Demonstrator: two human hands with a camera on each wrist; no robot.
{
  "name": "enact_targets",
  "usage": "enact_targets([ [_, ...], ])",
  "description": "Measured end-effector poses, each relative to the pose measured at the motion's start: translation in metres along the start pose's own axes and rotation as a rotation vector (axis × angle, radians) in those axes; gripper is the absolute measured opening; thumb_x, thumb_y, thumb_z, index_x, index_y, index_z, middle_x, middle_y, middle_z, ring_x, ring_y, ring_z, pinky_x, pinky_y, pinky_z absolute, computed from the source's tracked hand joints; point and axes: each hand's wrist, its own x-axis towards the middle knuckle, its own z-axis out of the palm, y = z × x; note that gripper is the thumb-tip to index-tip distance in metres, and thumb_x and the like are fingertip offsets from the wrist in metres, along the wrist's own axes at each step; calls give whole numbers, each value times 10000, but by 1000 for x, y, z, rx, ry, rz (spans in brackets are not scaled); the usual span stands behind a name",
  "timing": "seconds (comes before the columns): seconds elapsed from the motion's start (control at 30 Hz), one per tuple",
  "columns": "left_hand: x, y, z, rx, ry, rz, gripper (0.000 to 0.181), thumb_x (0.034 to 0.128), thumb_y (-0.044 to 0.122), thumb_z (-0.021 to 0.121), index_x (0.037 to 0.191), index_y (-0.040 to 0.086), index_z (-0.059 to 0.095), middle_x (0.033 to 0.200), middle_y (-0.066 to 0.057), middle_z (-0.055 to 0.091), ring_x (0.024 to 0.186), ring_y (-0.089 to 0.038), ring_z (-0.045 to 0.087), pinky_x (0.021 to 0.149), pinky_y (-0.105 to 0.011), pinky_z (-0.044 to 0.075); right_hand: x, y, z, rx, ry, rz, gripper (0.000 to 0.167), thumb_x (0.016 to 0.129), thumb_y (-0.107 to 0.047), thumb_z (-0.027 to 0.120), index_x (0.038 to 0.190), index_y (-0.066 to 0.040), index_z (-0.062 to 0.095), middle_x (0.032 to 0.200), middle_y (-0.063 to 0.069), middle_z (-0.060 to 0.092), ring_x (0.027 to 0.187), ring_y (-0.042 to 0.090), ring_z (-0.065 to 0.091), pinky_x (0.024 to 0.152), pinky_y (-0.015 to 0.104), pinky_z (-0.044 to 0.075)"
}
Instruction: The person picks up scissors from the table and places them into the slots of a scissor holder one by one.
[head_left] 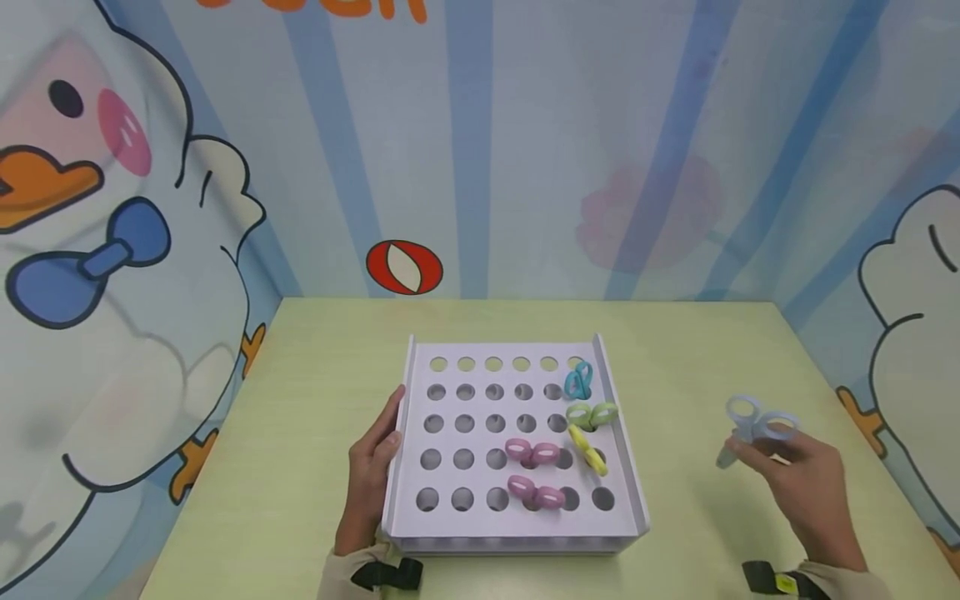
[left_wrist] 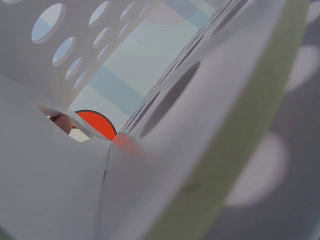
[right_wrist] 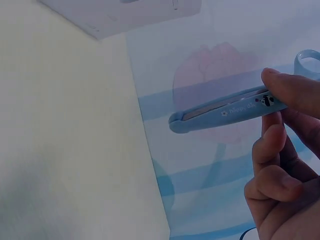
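My left hand (head_left: 369, 467) grips the left side of a white rack (head_left: 480, 523) with rows of round holes. In the left wrist view a fingertip (left_wrist: 63, 124) shows at an opening in the rack's wall. Right of the rack, my right hand (head_left: 806, 483) pinches a pair of pale blue scissors (right_wrist: 225, 111) between thumb and fingers. Their loops point up and their closed, rounded tip points down, above the table. On the rack's right part stand teal scissors (head_left: 578, 381), green scissors (head_left: 592, 415), yellow scissors (head_left: 587, 451), and two pink pairs, upper (head_left: 532, 452) and lower (head_left: 536, 492).
The rack has raised side walls (head_left: 622, 433) and stands on a pale yellow-green table (head_left: 690, 358). Behind the table rises a backdrop (head_left: 525, 167) with blue stripes. Cartoon-printed panels (head_left: 150, 350) flank both sides.
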Motion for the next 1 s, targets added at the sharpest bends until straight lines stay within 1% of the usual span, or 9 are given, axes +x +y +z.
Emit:
enact_targets([
  [0.17, 0, -1, 0, 10, 10, -6, 512, 1008, 25, 396, 1515, 75, 448, 1550, -214, 421, 1373, 57, 464, 1076, -120, 383, 3, -10, 5, -18, -17, -30, 223, 836, -179, 814, 954, -1, 747, 809, -244, 635, 774, -149, 565, 662, 69, 433],
  [0.3, 0, -1, -1, 18, 13, -10, 516, 1005, 24, 396, 1515, 81, 449, 1553, -202, 424, 1376, 59, 459, 1080, -118, 375, 5, -19, 8, -7, -24, -52, 226, 844, -186, 808, 984, -15, 758, 844, -269, 634, 805, -157, 565, 695, 58, 439],
  [0.33, 0, -1, -1, 19, 13, -12, 517, 1004, 23, 395, 1515, 83, 449, 1555, -198, 423, 1377, 59, 457, 1081, -118, 374, 5, -22, 9, 9, -30, -59, 248, 848, -180, 804, 1015, -3, 757, 843, -306, 612, 807, -149, 575, 704, 57, 444],
  [0.43, 1, 0, 0, 18, 13, -13, 516, 1005, 22, 392, 1515, 80, 449, 1556, -201, 420, 1378, 60, 454, 1081, -118, 372, 4, -28, 11, 48, -39, -93, 267, 848, -160, 803, 1047, 11, 755, 830, -317, 619, 799, -126, 604, 713, 63, 458],
  [0.6, 0, 0, 1, 12, 16, -4, 508, 1008, 21, 389, 1511, 63, 450, 1549, -216, 419, 1373, 58, 460, 1078, -119, 376, 5, -38, 14, 107, -52, -127, 271, 848, -148, 803, 1043, 30, 740, 861, -286, 633, 787, -90, 634, 732, 78, 502],
  [0.73, 0, 0, 2, 1, 11, 16, 502, 1009, 17, 393, 1506, 47, 451, 1542, -231, 421, 1372, 49, 468, 1075, -121, 383, 6, -48, 15, 122, -62, -145, 276, 852, -164, 801, 1051, 19, 746, 878, -245, 637, 784, -43, 637, 765, 70, 512],
  [0.8, 0, 0, 2, -4, 10, 20, 501, 1009, 18, 397, 1505, 50, 454, 1538, -230, 426, 1370, 46, 472, 1073, -122, 388, 6, -53, 16, 103, -59, -170, 256, 852, -171, 803, 1038, -1, 758, 858, -236, 639, 789, -48, 631, 770, 57, 498],
  [0.93, 0, -1, 2, -3, 11, 14, 503, 1008, 23, 400, 1507, 55, 454, 1537, -225, 432, 1371, 43, 475, 1074, -123, 391, 8, -63, 19, 100, -57, -222, 232, 847, -151, 804, 1021, -4, 761, 827, -242, 643, 793, -64, 632, 778, 54, 502],
  [1.0, 0, -1, 1, 2, 14, 8, 505, 1006, 27, 401, 1507, 58, 455, 1537, -222, 434, 1369, 47, 475, 1074, -119, 388, 9, -69, 20, 132, -65, -244, 229, 842, -125, 804, 1017, 14, 755, 846, -246, 649, 793, -57, 643, 777, 77, 525],
])
